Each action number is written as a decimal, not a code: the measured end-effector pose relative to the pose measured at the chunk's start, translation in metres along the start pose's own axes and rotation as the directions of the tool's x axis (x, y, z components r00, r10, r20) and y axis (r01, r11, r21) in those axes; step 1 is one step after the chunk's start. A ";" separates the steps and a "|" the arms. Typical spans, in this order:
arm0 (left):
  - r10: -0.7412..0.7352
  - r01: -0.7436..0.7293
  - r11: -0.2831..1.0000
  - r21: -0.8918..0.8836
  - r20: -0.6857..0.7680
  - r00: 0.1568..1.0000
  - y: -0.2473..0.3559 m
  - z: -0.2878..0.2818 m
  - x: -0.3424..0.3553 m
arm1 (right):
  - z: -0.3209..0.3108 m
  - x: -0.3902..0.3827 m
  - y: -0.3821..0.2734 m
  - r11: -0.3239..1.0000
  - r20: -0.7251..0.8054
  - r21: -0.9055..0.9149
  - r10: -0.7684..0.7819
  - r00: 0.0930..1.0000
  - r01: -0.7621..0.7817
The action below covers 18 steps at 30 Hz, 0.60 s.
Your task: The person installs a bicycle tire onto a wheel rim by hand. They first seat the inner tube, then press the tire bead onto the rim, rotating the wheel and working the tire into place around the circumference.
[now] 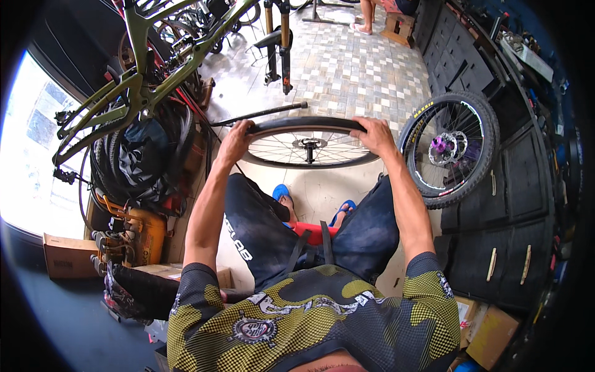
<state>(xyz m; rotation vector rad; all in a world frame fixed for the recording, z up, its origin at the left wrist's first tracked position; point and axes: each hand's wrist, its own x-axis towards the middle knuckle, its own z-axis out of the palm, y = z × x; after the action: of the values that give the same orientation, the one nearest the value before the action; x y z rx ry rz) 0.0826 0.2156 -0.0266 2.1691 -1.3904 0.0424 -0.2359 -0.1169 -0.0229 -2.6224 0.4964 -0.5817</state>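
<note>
A bicycle wheel with a thin black tyre, spokes and a disc rotor on its hub [310, 149] is held nearly horizontal in front of my knees. My left hand [236, 140] is closed on the tyre's left side, and my right hand [374, 135] grips its right side, fingers wrapped over the rim. Below the wheel, my feet in blue flip-flops [344, 211] rest on the floor, either side of a red object [315, 231] between my legs, mostly hidden.
Olive bike frame [142, 74] with hanging fork overhead left; coiled tyres [108, 155], orange compressor [139, 235], boxes [68, 260] below. Knobby-tyred wheel [489, 149] leans on black drawers [496, 235] at right. Black bar [260, 113] beyond my wheel; another person's legs [365, 18] far back.
</note>
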 end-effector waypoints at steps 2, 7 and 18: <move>0.014 -0.015 1.000 -0.014 -0.073 0.997 0.011 -0.002 0.003 | -0.013 -0.001 -0.002 0.999 -0.095 0.036 -0.027 0.995 0.031; -0.066 0.064 0.994 -0.091 -0.010 0.998 0.013 0.014 0.003 | -0.014 -0.011 -0.006 1.000 -0.077 0.018 -0.021 0.997 0.023; -0.018 0.016 0.990 -0.139 -0.008 1.000 0.059 0.034 0.024 | 0.003 -0.025 -0.018 0.999 -0.238 0.023 -0.029 0.971 0.035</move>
<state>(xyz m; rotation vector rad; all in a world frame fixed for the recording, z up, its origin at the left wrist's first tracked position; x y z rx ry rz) 0.0345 0.1617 -0.0226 2.0627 -1.3290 -0.0499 -0.2510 -0.0904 -0.0247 -2.5519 0.5141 -0.9131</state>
